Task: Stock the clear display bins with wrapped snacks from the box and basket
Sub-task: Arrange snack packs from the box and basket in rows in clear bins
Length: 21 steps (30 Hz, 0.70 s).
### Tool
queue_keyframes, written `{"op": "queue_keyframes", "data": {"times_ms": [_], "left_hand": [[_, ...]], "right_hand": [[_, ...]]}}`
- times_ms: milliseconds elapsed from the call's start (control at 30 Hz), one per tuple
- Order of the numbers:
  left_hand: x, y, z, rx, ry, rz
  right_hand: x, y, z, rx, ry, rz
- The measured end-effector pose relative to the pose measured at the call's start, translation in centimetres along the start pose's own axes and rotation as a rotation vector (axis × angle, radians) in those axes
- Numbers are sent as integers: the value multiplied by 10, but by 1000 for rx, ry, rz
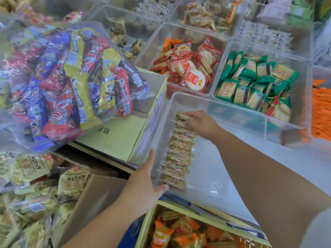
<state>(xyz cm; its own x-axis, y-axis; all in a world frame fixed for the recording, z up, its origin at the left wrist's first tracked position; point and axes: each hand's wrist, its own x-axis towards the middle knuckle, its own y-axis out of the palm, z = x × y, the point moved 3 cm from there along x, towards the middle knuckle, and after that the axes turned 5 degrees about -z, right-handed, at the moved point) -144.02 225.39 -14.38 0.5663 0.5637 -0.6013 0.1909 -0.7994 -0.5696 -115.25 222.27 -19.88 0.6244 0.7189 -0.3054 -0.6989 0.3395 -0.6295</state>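
Both hands are at the clear bin in the middle of the view. Left hand braces the bin's near-left corner from outside. Its forearm comes up from 7 o'clock, its fingers lie straight and flat along the outer left wall pointing to 12 o'clock, and its thumb spreads across the near wall toward 3 o'clock. It encloses nothing and only presses. Right arm reaches in from 4 o'clock over the bin's floor, almost straight. The right hand curls its fingertips onto the far end of a row of wrapped crackers, pinching the last packet at about 11 o'clock inside the bin. The row stands on edge, packet against packet, running from 6 to 12 o'clock just beside the left wall.

At 9 o'clock of the bin, just beside its left wall, sits a closed cardboard box. A big clear bag of mixed snacks in red, blue and yellow wrappers rests on it. At 12 o'clock stands a bin of red-wrapped rice crackers, at 1 o'clock a bin of green packets, and at 3 o'clock a stack of orange packets. At 6 o'clock an open box holds orange-wrapped snacks. At 8 o'clock pale yellow packets lie heaped.
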Motion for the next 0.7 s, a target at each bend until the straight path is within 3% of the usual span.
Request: {"op": "queue_keyframes", "data": {"times_ms": [167, 333, 533, 700], "left_hand": [[-2, -2, 0, -110, -37, 4], [-4, -1, 0, -159, -38, -13], [-9, -2, -2, -199, -30, -20], [-39, -15, 4, -241, 85, -74]], "right_hand": [[-2, -8, -12, 180, 228, 181], [2, -6, -7, 87, 212, 210], [-7, 8, -2, -134, 110, -44], [-42, 15, 10, -111, 162, -198]]}}
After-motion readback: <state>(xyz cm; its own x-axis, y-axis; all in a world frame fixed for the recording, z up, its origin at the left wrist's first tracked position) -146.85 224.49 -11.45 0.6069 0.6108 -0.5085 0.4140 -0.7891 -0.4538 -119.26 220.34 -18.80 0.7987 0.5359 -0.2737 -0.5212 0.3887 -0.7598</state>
